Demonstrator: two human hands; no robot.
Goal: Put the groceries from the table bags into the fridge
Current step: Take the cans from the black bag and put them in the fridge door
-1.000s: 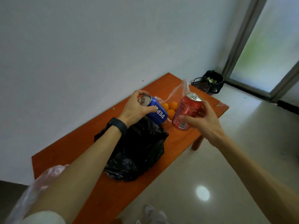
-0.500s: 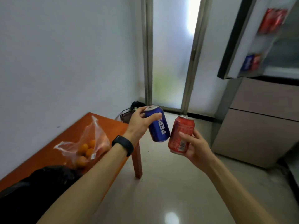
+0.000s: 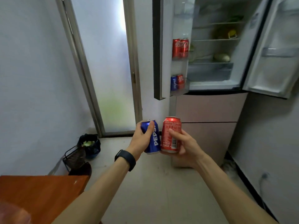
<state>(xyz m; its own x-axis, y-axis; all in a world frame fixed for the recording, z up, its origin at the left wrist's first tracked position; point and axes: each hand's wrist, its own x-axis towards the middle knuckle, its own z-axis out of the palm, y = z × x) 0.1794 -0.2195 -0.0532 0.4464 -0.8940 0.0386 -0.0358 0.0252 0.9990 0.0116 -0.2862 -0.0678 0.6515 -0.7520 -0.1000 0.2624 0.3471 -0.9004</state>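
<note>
The orange surface (image 3: 40,194) has shrunk to a corner at the lower left, with a blurred plastic bag (image 3: 11,214) at the frame edge; a second ago it filled the view, with both hands over the bags. The head has since swung round to the fridge.

Out in front, the left hand (image 3: 139,139), a black wristband (image 3: 125,159) behind it, has its fingers (image 3: 149,129) wrapped round a blue Pepsi can (image 3: 155,138). The right hand (image 3: 186,147) clamps a red Coca-Cola can (image 3: 171,133). Both cans are upright, side by side and about touching, carried clear of the surface.

Beyond them the fridge (image 3: 210,107) stands with both upper doors open. The left door (image 3: 160,46) already holds red cans (image 3: 180,47) on one shelf and a blue and red pair (image 3: 177,82) below.

The fetching seems done; what remains is probably closing the gap and seating each can on a door shelf.
</note>
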